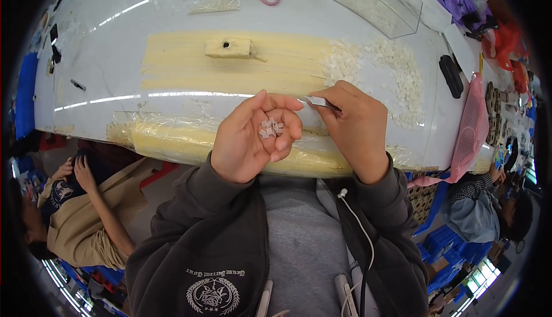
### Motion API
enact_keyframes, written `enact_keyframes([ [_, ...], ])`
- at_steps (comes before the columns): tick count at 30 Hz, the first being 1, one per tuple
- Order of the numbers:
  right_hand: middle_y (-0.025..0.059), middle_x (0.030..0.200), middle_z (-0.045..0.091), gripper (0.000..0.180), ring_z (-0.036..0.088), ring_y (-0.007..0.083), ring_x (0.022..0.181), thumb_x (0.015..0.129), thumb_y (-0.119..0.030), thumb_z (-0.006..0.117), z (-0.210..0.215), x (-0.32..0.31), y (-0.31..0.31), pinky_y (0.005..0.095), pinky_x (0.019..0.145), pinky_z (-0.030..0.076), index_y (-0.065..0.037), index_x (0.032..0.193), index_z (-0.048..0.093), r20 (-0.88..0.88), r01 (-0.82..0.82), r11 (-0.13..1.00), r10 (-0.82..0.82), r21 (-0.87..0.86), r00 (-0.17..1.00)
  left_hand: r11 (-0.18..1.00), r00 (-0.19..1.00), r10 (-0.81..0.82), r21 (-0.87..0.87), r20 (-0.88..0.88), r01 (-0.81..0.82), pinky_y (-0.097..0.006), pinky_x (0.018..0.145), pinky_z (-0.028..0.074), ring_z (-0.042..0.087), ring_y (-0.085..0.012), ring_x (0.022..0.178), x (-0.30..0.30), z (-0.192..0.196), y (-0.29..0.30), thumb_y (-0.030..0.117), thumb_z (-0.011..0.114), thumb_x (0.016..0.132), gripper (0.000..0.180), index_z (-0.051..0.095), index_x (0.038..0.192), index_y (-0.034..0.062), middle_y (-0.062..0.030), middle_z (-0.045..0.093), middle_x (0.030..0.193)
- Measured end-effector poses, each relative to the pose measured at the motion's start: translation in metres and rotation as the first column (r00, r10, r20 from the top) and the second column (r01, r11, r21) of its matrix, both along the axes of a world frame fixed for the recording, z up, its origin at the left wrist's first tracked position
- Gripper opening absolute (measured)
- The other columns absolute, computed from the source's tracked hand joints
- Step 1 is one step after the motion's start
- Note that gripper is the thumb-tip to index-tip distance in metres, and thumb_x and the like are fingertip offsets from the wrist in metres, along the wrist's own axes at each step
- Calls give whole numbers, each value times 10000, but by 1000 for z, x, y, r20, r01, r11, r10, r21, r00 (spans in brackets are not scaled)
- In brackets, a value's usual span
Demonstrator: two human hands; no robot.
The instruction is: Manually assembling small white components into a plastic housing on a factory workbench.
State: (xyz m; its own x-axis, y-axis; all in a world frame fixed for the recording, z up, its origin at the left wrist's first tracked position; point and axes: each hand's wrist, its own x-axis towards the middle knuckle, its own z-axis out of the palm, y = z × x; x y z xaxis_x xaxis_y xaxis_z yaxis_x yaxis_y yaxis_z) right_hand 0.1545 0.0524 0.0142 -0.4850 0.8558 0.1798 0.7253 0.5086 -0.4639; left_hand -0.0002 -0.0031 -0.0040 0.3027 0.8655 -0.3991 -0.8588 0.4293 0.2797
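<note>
Left hand cupping pieces, near table edge

Left hand: white pieces (cupped). Right hand: metal tool.

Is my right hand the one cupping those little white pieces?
No, the little white pieces lie in your left hand, while your right hand grips a slim metal tool.
</note>
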Motion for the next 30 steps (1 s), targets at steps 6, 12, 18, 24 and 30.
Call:
enact_keyframes([
  [6, -9, 630, 483, 202, 388, 116, 466, 623, 9, 613, -5, 2, 0, 221, 439, 305, -80, 804, 598, -30, -20, 999, 22, 47, 999, 1000, 1000, 22, -22, -17, -22, -204, 403, 299, 375, -114, 464, 4, 4, 0, 297, 253, 904, 429, 492, 1009, -43, -149, 552, 744],
  [12, -14, 610, 463, 154, 333, 87, 468, 671, 22, 589, -1, 2, 1, 199, 448, 281, -50, 808, 593, -214, 5, 997, -22, -80, 977, 997, 998, -50, 58, -38, 52, -173, 371, 257, 337, -77, 453, 0, -9, -1, 230, 325, 908, 313, 486, 1004, -21, -94, 498, 648],
  [18, -26, 586, 422, 74, 309, 64, 496, 725, -9, 593, 15, 3, -14, 181, 463, 262, -37, 794, 589, -524, -60, 878, -228, -476, 821, 982, 991, -105, 149, -83, 117, -153, 375, 215, 300, -41, 443, 11, 0, -5, 129, 433, 881, 166, 485, 973, 0, -19, 417, 573],
  [24, -20, 639, 463, 54, 293, 42, 522, 748, -3, 569, 13, 2, -30, 161, 484, 253, -16, 795, 591, -615, -60, 842, -342, -537, 711, 980, 965, -38, 179, -259, 87, -154, 383, 213, 287, -36, 431, 20, 5, -6, 92, 478, 863, 93, 473, 897, 6, 13, 384, 546],
  [30, -51, 541, 351, 122, 272, 49, 495, 716, -18, 617, 6, 10, -27, 166, 463, 230, -31, 837, 622, -703, -213, 801, -323, -559, 633, 941, 877, -23, 286, -481, 182, -150, 391, 223, 289, -35, 426, 14, 11, -6, 89, 479, 861, 79, 467, 838, 14, 19, 387, 535],
])
